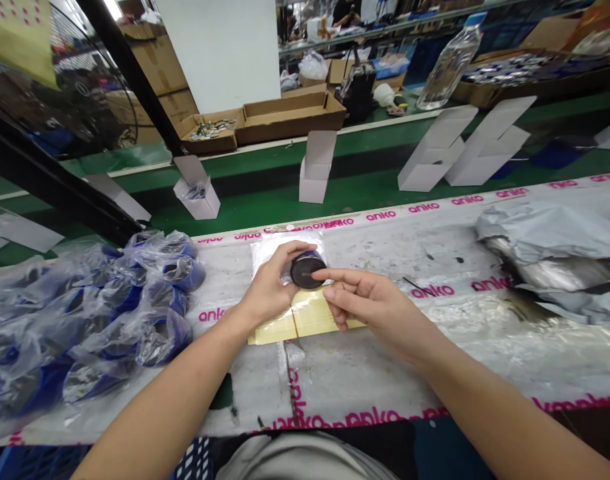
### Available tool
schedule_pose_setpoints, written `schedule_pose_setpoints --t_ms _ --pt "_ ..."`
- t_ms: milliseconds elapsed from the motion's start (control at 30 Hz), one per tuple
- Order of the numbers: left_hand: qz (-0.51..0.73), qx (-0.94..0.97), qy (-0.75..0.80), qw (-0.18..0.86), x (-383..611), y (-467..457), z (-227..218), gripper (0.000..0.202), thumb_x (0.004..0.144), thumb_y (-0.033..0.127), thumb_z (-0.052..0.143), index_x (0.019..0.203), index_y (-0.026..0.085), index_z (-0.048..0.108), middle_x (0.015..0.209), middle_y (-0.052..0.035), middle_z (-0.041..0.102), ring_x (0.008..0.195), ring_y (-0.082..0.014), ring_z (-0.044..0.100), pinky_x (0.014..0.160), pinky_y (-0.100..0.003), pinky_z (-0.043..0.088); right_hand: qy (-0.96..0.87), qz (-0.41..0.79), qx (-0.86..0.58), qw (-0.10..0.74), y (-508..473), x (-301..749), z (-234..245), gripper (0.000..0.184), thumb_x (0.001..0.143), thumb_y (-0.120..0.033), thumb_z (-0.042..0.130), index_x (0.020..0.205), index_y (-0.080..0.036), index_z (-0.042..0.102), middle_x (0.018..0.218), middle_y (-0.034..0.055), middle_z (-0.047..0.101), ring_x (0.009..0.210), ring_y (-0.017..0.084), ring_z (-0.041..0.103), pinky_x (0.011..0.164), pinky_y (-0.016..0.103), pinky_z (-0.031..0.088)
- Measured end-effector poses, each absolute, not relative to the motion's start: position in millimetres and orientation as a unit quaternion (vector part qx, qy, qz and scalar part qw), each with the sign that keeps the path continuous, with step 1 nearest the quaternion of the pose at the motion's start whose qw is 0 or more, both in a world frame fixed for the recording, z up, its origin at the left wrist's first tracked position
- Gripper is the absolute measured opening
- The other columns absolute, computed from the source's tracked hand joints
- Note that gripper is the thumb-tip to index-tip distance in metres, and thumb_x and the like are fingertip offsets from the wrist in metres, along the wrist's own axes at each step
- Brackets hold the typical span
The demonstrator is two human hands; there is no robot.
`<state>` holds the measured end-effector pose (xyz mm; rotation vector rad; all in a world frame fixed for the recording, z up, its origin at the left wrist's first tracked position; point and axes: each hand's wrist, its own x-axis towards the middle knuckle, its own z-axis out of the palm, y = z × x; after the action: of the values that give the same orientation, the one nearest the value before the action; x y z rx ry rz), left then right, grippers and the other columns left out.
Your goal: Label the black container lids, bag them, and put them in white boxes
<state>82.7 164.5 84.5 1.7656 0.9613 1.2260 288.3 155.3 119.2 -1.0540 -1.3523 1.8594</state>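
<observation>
Workbench wrapped in scuffed, glossy pale sheeting printed pink with "anko", likely laid to guard the top. Blue perforated plastic crate below near edge. On the sheeting, between forearms: round black disc, smooth, flat-faced, blue showing at far rim. Left hand curved round disc's left side, thumb and fingers closed on it, apparently for steadying. Right hand half open, index stretched out with tip touching disc face, other fingers loosely curled, gripping nothing visible. Beneath hands, yellow sheet and shiny clear bag; can't tell if one inside the other. At left, blue cylinders in crinkly clear plastic, bunched close, probably bagged against scratches. At right, crumpled grey-white bag. Beyond, on green strip, white card boxes, flaps up, seemingly for easy access. Farther back, shallow cardboard trays, clear bottle.
</observation>
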Motion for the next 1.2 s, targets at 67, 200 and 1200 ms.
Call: schedule_pose_setpoints --t_ms 67,200,1200 --pt "0.481 0.692 0.378 0.385 82.8 164.4 84.5 0.062 0.077 -0.004 0.057 0.13 0.026 0.052 0.136 -0.0054 0.059 0.129 -0.0223 0.056 0.112 -0.038 0.045 -0.509 0.699 -0.4 0.302 154.9 288.2 119.5 0.049 0.083 -0.045 0.075 0.119 -0.013 0.067 0.062 -0.0036 0.058 0.057 0.012 0.054 0.057 0.028 0.046" --pt "0.481 0.692 0.376 0.386 83.4 164.6 83.4 0.063 0.076 -0.005 0.056 0.131 0.026 0.052 0.136 -0.0052 0.059 0.129 -0.0224 0.056 0.113 -0.039 0.045 -0.513 0.695 -0.404 0.301 154.2 287.3 118.8 0.049 0.083 -0.046 0.075 0.12 -0.014 0.067 0.063 -0.0035 0.057 0.058 0.012 0.054 0.057 0.028 0.046" --pt "0.42 0.774 0.327 0.342 74.9 164.3 96.0 0.056 0.083 0.014 0.053 0.138 0.025 0.052 0.144 -0.0087 0.053 0.139 -0.0291 0.045 0.12 -0.051 0.036 -0.514 0.717 -0.401 0.248 150.4 290.9 132.9 0.067 0.082 -0.045 0.073 0.138 -0.013 0.057 0.069 0.0003 0.065 0.064 0.016 0.059 0.06 0.031 0.049"
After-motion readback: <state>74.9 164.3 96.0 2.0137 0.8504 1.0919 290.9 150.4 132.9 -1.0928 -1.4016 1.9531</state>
